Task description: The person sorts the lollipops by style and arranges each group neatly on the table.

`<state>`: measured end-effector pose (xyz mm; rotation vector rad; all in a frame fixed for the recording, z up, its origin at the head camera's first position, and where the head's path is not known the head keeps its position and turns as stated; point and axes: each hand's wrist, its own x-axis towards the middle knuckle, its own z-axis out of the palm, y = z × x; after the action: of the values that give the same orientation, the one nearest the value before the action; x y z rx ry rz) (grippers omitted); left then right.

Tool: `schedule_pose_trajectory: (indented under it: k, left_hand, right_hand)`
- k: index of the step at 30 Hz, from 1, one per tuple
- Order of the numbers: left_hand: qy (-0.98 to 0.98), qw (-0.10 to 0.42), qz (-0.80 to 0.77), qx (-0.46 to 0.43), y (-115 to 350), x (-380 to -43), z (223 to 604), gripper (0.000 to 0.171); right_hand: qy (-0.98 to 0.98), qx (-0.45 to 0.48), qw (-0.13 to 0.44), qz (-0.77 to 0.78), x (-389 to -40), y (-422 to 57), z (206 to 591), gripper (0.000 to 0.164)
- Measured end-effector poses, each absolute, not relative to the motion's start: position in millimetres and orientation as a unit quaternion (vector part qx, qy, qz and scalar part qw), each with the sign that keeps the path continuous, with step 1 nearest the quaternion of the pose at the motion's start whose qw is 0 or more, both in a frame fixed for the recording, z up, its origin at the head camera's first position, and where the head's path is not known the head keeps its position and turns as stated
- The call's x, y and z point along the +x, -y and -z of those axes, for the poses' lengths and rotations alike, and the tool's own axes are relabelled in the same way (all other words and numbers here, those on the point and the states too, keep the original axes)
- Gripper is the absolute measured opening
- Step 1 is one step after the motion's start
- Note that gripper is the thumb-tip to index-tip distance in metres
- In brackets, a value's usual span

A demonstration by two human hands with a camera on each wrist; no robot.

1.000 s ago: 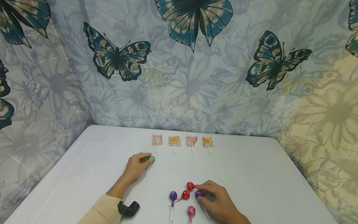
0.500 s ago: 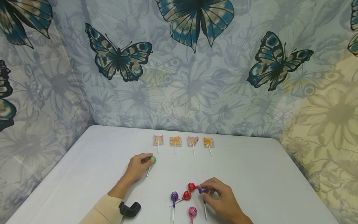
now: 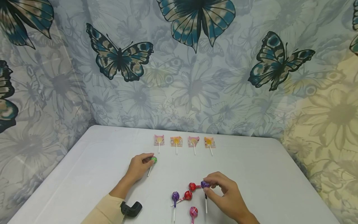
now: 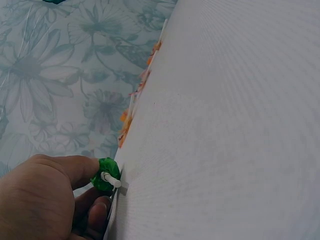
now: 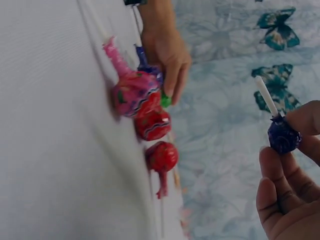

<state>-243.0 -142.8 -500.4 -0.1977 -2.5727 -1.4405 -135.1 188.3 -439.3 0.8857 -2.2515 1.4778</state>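
My left hand pinches a green-wrapped lollipop by its round head between thumb and fingers, at the left middle of the table. Its white stick points toward me. On the right, my right hand pinches a purple-wrapped lollipop by the head, held above the table with its stick hanging down in the head view. Just left of that hand lie two red lollipops, one red lollipop behind the other red lollipop. Another purple lollipop and a pink lollipop lie nearer to me.
Several flat lollipops in clear wrappers stand in a row along the white table's back, such as an orange one and a pink one. A butterfly-printed cloth rises behind. A black wrist device is at my left sleeve.
My right hand has lifted the purple lollipop up from beside the red ones, and its stick now hangs nearly straight down. The left hand keeps its grip on the green lollipop, almost unmoved.
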Motion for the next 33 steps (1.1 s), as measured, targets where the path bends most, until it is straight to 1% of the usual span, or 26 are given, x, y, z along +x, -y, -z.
schedule_pose_trajectory:
  k: [4, 12, 18, 24, 28, 33]
  left_hand:
    - [0.868, 0.096, 0.483, -0.067, 143, -243, 501, 0.03]
    - [0.866, 0.097, 0.486, -0.071, 144, -245, 502, 0.029]
    - [0.864, 0.1, 0.488, -0.073, 144, -246, 502, 0.03]
    - [0.862, 0.102, 0.491, -0.074, 141, -244, 501, 0.03]
    - [0.864, 0.099, 0.489, -0.071, 140, -244, 500, 0.03]
    - [0.866, 0.101, 0.484, -0.072, 142, -243, 500, 0.03]
  right_hand:
    - [0.781, 0.314, 0.157, -0.517, -138, -185, 428, 0.026]
    - [0.747, 0.36, 0.177, -0.53, -155, -170, 406, 0.031]
    - [0.738, 0.369, 0.176, -0.537, -175, -156, 395, 0.029]
    - [0.733, 0.38, 0.195, -0.53, -182, -135, 372, 0.025]
    - [0.741, 0.364, 0.177, -0.536, -188, -127, 368, 0.021]
    - [0.753, 0.343, 0.154, -0.54, -196, -118, 369, 0.02]
